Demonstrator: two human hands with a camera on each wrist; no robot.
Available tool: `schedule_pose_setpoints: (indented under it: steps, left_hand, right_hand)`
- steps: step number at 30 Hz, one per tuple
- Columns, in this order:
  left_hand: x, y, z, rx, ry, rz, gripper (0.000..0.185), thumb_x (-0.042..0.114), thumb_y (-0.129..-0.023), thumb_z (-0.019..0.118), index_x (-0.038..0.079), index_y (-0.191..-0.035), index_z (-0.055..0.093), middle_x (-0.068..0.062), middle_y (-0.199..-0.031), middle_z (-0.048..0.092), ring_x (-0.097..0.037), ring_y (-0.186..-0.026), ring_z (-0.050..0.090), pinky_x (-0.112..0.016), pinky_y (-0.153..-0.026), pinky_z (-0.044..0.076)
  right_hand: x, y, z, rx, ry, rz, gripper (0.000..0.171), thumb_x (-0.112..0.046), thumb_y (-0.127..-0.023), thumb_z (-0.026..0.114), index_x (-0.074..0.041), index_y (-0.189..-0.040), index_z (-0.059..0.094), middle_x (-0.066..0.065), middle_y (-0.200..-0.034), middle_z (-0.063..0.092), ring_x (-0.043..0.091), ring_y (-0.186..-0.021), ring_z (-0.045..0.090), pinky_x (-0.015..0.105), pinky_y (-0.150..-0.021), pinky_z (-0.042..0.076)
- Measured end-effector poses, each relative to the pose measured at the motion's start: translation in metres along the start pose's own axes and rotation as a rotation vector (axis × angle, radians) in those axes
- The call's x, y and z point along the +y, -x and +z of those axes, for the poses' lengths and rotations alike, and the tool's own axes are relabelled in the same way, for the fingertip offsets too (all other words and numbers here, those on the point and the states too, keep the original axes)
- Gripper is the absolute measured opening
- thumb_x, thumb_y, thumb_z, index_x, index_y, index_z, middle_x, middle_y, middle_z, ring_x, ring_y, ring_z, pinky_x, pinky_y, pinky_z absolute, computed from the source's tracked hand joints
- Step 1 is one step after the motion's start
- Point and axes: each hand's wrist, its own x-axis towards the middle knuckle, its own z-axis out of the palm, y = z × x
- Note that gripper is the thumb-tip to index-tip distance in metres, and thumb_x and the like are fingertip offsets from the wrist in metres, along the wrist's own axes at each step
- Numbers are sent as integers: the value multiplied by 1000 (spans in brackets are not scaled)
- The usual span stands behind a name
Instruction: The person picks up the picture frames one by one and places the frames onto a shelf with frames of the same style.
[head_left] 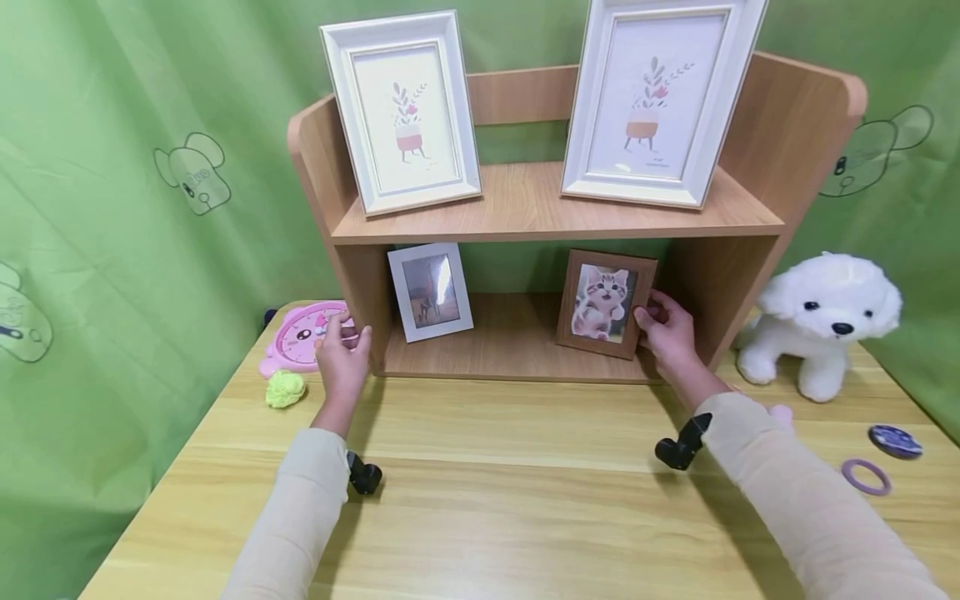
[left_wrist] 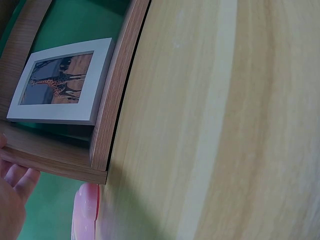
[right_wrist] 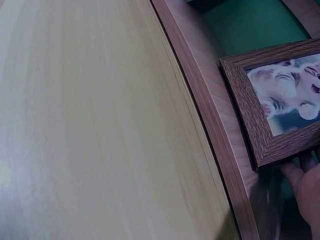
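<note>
My right hand grips the right edge of a brown wooden picture frame with a kitten photo. Its thumb lies on the front, and the other fingers are partly hidden. In the right wrist view, fingers reach behind the kitten frame. This frame stands tilted on the lower shelf of a wooden desk shelf. Loosely bent, my left hand is at the front edge of the left side panel. Inside, near that panel, leans a white picture frame with a giraffe photo.
Two large white frames stand on the upper shelf. Left of the unit lie a pink clock and a yellow-green clump. On the right are a white plush dog, a dark blue disc and a purple ring.
</note>
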Motion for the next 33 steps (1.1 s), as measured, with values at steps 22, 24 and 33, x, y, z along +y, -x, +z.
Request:
schedule_pose_setpoints:
  steps: [22, 24, 33]
  left_hand:
    - [-1, -1, 2, -14, -16, -24, 29, 6, -83, 66, 2, -110, 56, -19, -91, 64, -27, -79, 63, -35, -66, 58]
    - [-1, 0, 2, -15, -17, -26, 29, 6, -83, 66, 2, -110, 56, -18, -92, 65, -27, -79, 63, -35, -66, 58]
    - [2, 0, 0, -10, -16, -31, 29, 5, -83, 66, 2, -110, 56, -18, -91, 65, -27, -79, 63, -34, -66, 58]
  right_hand:
    - [6, -13, -2, 7, -18, 30, 51, -16, -96, 48, -6, -143, 31, 0, -102, 40, 13, -92, 43, 56, -95, 39]
    - [7, -14, -2, 6, -22, 31, 51, -16, -95, 49, -6, -143, 32, 0, -102, 40, 13, -92, 44, 52, -91, 46]
    - [3, -14, 0, 11, 3, 50, 52, -15, -94, 51, -4, -142, 32, 0, -99, 42, 12, -87, 46, 23, -64, 55]
